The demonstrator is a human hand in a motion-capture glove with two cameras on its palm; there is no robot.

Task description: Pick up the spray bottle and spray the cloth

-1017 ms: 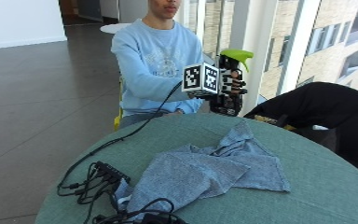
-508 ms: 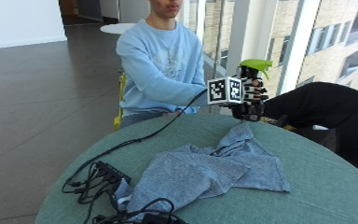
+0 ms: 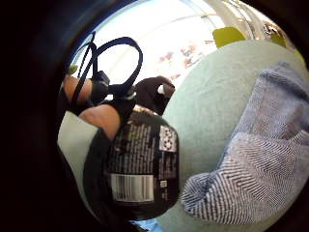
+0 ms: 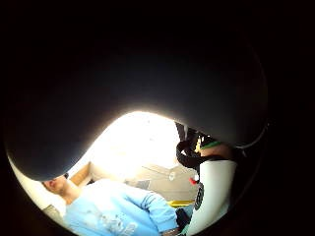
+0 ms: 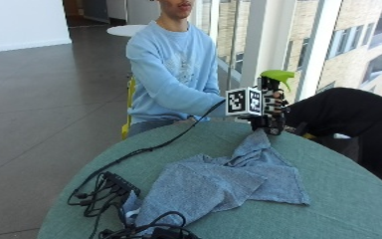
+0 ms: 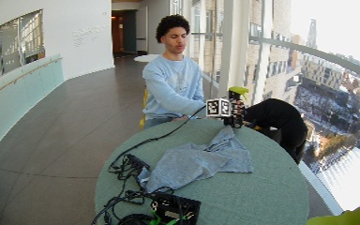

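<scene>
In the outside view my gloved right hand (image 5: pixel 271 106) grips a black spray bottle (image 5: pixel 276 76) with a green trigger head, held upright just above the far edge of the round green table (image 5: pixel 350 199). A crumpled grey-blue cloth (image 5: pixel 224 181) lies in the middle of the table, its far corner reaching up to just below the bottle. The little finger side palm view shows the bottle's black labelled body (image 3: pixel 140 169) close to the palm, with the cloth (image 3: pixel 260 164) beside it on the table. The wide view shows the same hand (image 6: pixel 234 108), bottle (image 6: pixel 237 90) and cloth (image 6: pixel 195 161).
A black power strip with tangled cables (image 5: pixel 108 191) lies at the table's near left, and one cable runs across to the hand. A black coat (image 5: pixel 356 117) is draped over a seat at the right, beyond the table. Windows stand behind.
The hand has carried the bottle rightward in the outside view and a little lower, ending over the cloth's far corner. The cloth has not moved.
</scene>
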